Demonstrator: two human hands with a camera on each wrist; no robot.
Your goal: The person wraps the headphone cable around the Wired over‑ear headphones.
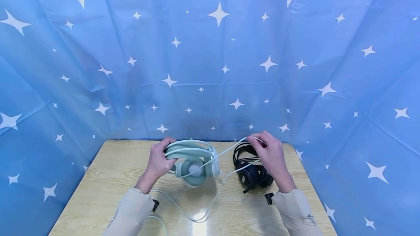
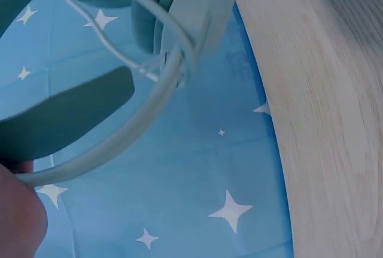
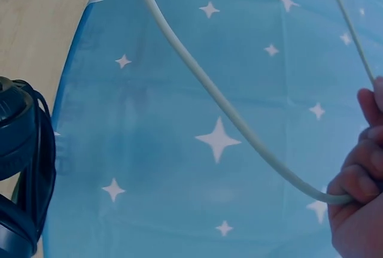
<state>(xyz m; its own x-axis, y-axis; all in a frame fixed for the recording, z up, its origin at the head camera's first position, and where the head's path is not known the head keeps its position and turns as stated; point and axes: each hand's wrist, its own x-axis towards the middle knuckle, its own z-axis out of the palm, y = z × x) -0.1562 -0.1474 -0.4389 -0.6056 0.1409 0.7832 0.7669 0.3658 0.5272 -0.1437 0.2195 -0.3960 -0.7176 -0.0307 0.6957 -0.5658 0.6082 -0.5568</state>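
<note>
My left hand [image 1: 159, 159] grips the headband of a pale green pair of headphones [image 1: 193, 148], lifted over the table with the padded ear cups hanging to the right. In the left wrist view, the thin outer band [image 2: 119, 138] and a dark green padded strap [image 2: 72, 114] run from the fingers. A pale cable [image 1: 226, 150] stretches from the headphones to my right hand [image 1: 269, 150], which pinches it between thumb and fingers. The right wrist view shows the cable [image 3: 221, 99] curving into the curled fingers. From there more cable drops in a loop toward the table.
Behind my right hand a black headset [image 1: 249, 174] sits on the wooden table [image 1: 111, 163], its microphone boom at the front. Loose pale cable [image 1: 183, 212] loops across the near part of the table. A blue curtain [image 1: 197, 57] with white stars surrounds the table.
</note>
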